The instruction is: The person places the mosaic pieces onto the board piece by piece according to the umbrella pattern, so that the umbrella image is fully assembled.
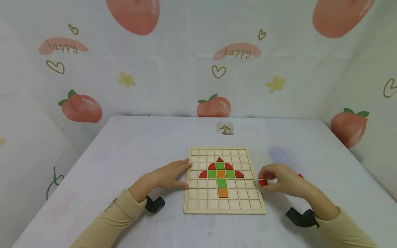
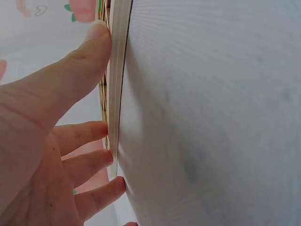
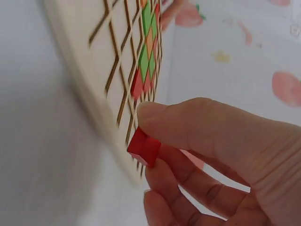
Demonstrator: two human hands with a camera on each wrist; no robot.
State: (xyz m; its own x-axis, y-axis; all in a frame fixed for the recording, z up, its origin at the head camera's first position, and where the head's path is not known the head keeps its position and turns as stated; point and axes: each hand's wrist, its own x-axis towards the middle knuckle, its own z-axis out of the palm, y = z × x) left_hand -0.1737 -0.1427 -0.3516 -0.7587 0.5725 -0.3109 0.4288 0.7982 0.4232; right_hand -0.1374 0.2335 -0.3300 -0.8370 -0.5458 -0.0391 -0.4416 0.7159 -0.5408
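A square wooden grid board (image 1: 197,204) lies on the table with coloured tiles in its cells. They form a figure: a red triangle (image 1: 219,159) at the top, red rounded pieces (image 1: 203,174) down both sides, and green squares (image 1: 221,183) and orange squares (image 1: 223,193) between and below. My left hand (image 1: 169,175) touches the board's left edge with extended fingers and thumb. Just off the right edge, my right hand (image 1: 283,179) pinches a red tile (image 3: 144,147) between thumb and fingers. The tile's full outline is partly hidden by the fingertips.
Behind the board lies a small pattern card (image 1: 225,128) showing a similar coloured figure on a grid. Another red piece (image 1: 301,176) peeks out beyond my right wrist. A printed cloth (image 1: 173,62) hangs behind the table (image 1: 149,144).
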